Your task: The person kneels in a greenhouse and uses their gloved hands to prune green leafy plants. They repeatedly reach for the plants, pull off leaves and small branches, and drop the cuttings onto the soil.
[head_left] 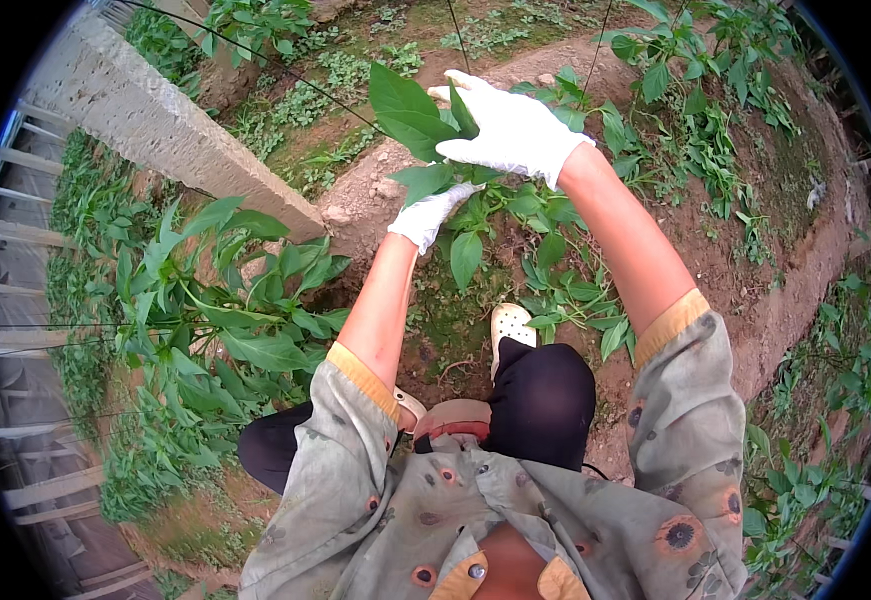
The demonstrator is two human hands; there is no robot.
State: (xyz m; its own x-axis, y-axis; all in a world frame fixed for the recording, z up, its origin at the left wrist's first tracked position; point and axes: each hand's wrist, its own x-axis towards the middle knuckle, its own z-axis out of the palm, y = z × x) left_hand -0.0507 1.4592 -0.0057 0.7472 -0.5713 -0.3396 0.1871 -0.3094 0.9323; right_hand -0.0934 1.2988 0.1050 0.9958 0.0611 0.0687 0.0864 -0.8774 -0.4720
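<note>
Both my hands wear thin white gloves and are at a leafy green plant (413, 112) in front of me. My right hand (499, 131) is raised at the plant's top, its fingers spread around the large upper leaves; one leaf stands between thumb and fingers. Lower down, my left hand (435, 214) reaches in at the stem under a broad leaf, and its fingertips are hidden by leaves and by my right hand. Whether either hand grips the stem cannot be seen. More leafy shoots (540, 217) hang just below my hands.
A concrete post (180, 120) slants in from the upper left, with a dark wire (285, 71) running near it towards the plant. A bushy plant (233, 307) grows by my left forearm. Cut or drooping greens (578, 296) lie near my light perforated clog (511, 326). Bare soil ridges lie right.
</note>
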